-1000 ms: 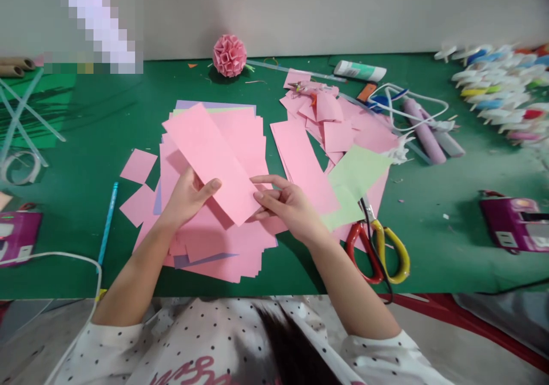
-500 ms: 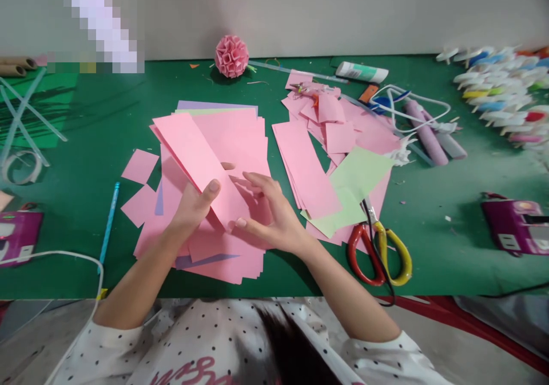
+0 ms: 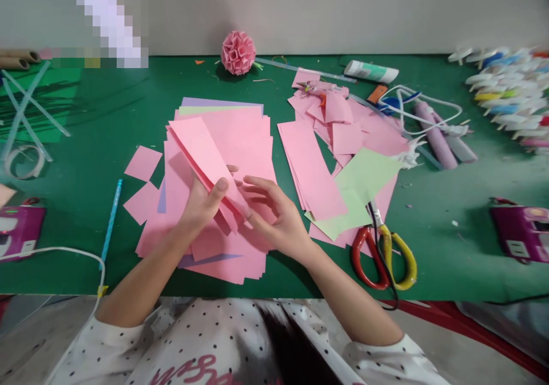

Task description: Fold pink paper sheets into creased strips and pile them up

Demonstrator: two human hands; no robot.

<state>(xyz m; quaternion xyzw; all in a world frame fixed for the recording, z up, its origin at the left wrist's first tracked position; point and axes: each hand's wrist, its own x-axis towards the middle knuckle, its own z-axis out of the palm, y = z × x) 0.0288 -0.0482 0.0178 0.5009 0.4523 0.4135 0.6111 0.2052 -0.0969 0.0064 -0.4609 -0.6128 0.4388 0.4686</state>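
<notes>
A folded-looking pink paper strip, seemingly of more than one layer, is held at a slant by my left hand. The left thumb presses on its front, with the other fingers mostly hidden behind it. My right hand is at the strip's lower right edge, fingers spread and thumb touching the edge. Beneath both hands lies a stack of pink paper sheets, with purple and green sheets showing at its borders. Several pink strips lie right of the stack.
Scissors with red and yellow handles lie at the right, near green paper. Pink scraps are heaped behind. A pink paper ball sits by the wall. On the left are a blue pencil, pink squares and a tape roll.
The strip has turned and its layers show more from the side. My right thumb has come up against its lower edge. The whole view has shifted slightly.
</notes>
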